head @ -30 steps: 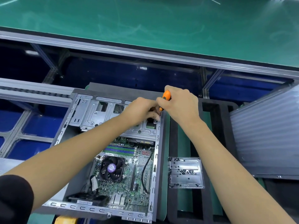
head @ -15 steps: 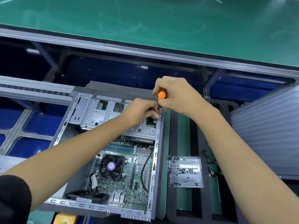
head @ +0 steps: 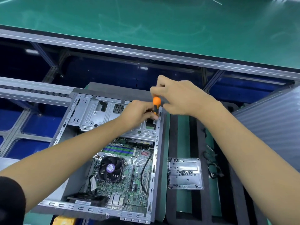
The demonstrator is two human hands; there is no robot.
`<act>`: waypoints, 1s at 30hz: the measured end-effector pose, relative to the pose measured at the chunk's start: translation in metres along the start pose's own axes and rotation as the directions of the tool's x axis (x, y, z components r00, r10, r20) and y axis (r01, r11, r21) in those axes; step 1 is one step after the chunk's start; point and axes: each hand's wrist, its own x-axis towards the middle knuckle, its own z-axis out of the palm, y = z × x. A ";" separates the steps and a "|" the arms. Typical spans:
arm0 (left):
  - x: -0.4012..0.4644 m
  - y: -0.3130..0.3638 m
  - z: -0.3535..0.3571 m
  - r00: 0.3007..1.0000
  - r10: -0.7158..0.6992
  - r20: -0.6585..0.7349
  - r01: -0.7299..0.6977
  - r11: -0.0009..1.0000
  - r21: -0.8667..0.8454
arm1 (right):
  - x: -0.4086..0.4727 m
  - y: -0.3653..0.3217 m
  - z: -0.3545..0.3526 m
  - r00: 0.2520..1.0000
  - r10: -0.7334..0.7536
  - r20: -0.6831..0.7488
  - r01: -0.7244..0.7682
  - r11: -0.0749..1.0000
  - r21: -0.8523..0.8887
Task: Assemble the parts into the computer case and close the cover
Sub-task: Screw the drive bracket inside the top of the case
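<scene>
The open computer case [head: 155, 159] lies flat, showing the motherboard [head: 128, 174] with its CPU fan [head: 110, 168]. A silver drive cage [head: 97, 114] fills the far end. An orange-and-black screwdriver [head: 156, 103] stands upright at the cage's far right corner. My left hand [head: 138, 112] is curled around the screwdriver's lower part at the cage, hiding the tip. My right hand [head: 180, 98] pinches the top of the orange handle with its fingertips.
A clear plastic tray [head: 185, 161] holding several small black screws sits right of the case on a black foam holder [head: 172, 143]. A ribbed grey side cover [head: 274, 127] leans at the right. Loose black cables [head: 212, 166] lie beside the tray. A green belt [head: 146, 21] runs across the back.
My right hand has shifted its fingertips up on the handle, so more of the orange cap shows. My left hand stays at the cage corner.
</scene>
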 end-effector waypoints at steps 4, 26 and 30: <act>0.002 -0.001 0.003 1.000 -0.025 0.014 0.025 0.999 0.029 | 0.003 -0.003 -0.003 0.994 -0.104 0.038 0.109 0.982 -0.158; 0.003 0.008 -0.007 0.999 -0.011 0.046 0.021 0.973 -0.228 | 0.014 0.008 -0.007 0.991 -0.104 0.084 0.122 0.962 -0.244; -0.001 0.010 0.002 0.998 -0.051 0.030 0.057 0.962 -0.267 | 0.018 0.002 -0.002 0.998 0.004 0.065 0.020 0.933 -0.359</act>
